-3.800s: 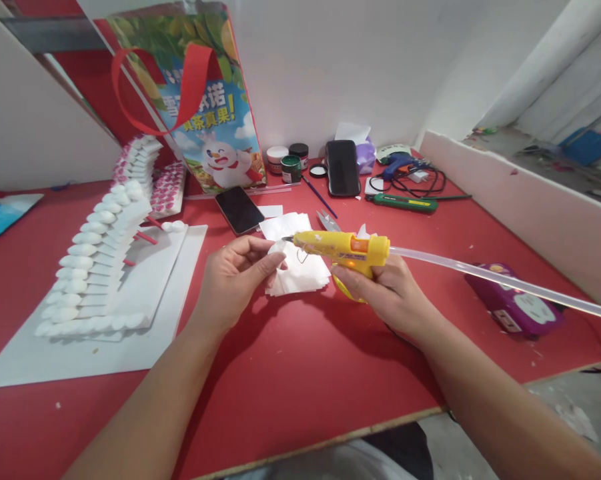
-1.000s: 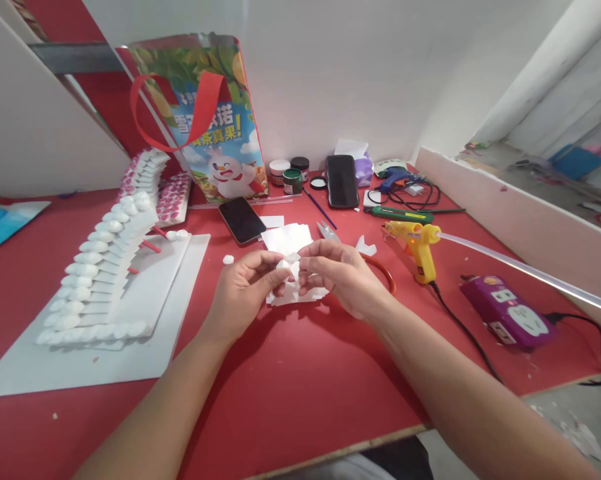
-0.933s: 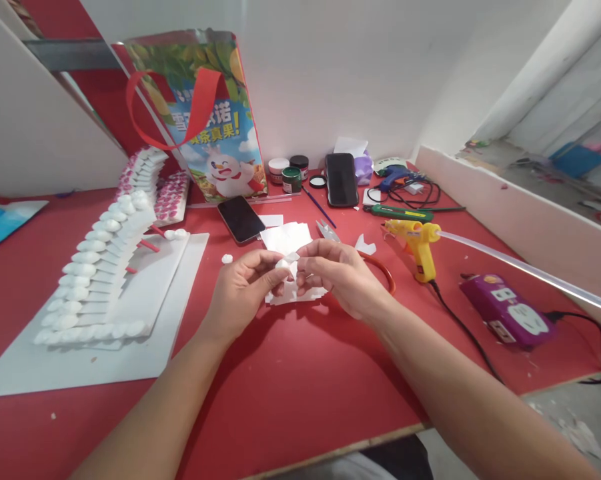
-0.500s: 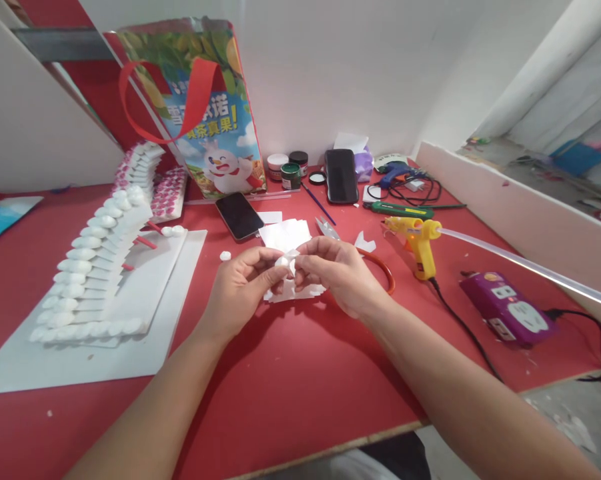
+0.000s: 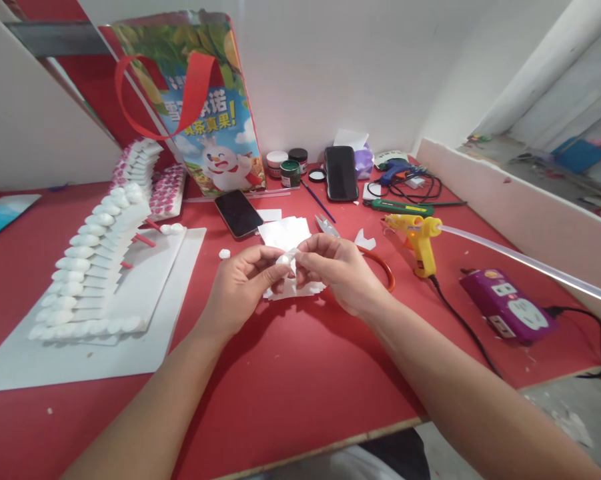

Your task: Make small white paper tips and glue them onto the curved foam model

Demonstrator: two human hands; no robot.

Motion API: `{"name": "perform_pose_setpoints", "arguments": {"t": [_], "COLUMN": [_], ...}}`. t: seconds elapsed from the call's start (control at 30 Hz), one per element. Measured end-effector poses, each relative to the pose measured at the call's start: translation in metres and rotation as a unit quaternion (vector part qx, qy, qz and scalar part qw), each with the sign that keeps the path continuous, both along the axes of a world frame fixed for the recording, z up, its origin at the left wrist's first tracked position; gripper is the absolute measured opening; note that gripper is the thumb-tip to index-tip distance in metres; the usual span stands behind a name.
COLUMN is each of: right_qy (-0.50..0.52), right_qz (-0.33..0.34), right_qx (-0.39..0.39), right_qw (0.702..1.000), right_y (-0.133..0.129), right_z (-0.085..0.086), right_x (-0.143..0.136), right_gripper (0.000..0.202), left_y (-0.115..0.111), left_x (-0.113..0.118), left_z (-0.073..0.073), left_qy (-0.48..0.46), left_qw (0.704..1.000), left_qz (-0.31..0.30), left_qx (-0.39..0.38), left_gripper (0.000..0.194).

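Both hands meet over a stack of white paper sheets (image 5: 286, 233) at the middle of the red table (image 5: 290, 373). Between thumb and fingers, my left hand (image 5: 250, 277) pinches a small white paper piece (image 5: 283, 259). The fingertips of my right hand (image 5: 330, 267) are closed on the same piece from the other side. A small white ball (image 5: 225, 254) lies just left of my left hand. Scissors (image 5: 327, 225) with orange handles rest beyond my right hand, partly hidden by it. At left, a white model with rows of rounded white pieces (image 5: 75, 264) stands on a white board (image 5: 145, 353).
A yellow glue gun (image 5: 417, 241) and a purple power socket (image 5: 509, 307) are at right. Behind are two phones (image 5: 239, 214), (image 5: 341, 175), paint jars (image 5: 290, 173), a green tool (image 5: 401, 208) and a colourful bag (image 5: 215, 133) with red handles.
The fingers of both hands have shifted slightly around the white paper piece. The view has moved a little; the objects on the table stay where they were.
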State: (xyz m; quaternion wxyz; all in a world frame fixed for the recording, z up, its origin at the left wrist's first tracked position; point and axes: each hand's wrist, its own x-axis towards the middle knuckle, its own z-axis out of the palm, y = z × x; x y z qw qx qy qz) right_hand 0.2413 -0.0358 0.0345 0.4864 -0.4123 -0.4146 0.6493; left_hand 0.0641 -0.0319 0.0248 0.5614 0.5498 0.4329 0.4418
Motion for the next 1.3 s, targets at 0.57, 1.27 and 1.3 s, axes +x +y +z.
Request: {"name": "perform_pose_setpoints", "arguments": {"t": [0.57,1.27,1.3], "right_qy": [-0.242,-0.332,-0.33], "right_qz": [-0.074,-0.075,-0.075], "right_qx": [0.208,0.412,0.416], "right_qw": [0.945,0.845,0.844], "right_y": [-0.005,-0.006,-0.005], "right_z": [-0.005,-0.008,-0.008], "right_x": [-0.006,-0.002,-0.002], "right_gripper": [0.008,0.015,0.015], "left_y": [0.003,0.003,0.003], "left_x": [0.004,0.002,0.003], "left_z": [-0.006,-0.006,-0.006], "left_qy": [-0.06,-0.099,-0.097], "left_qw": [0.998,0.995,0.995], "left_qz": [0.008,0.005,0.007], "left_qx": [-0.029,-0.03,-0.029], "left_gripper": [0.027,0.017,0.017]}}
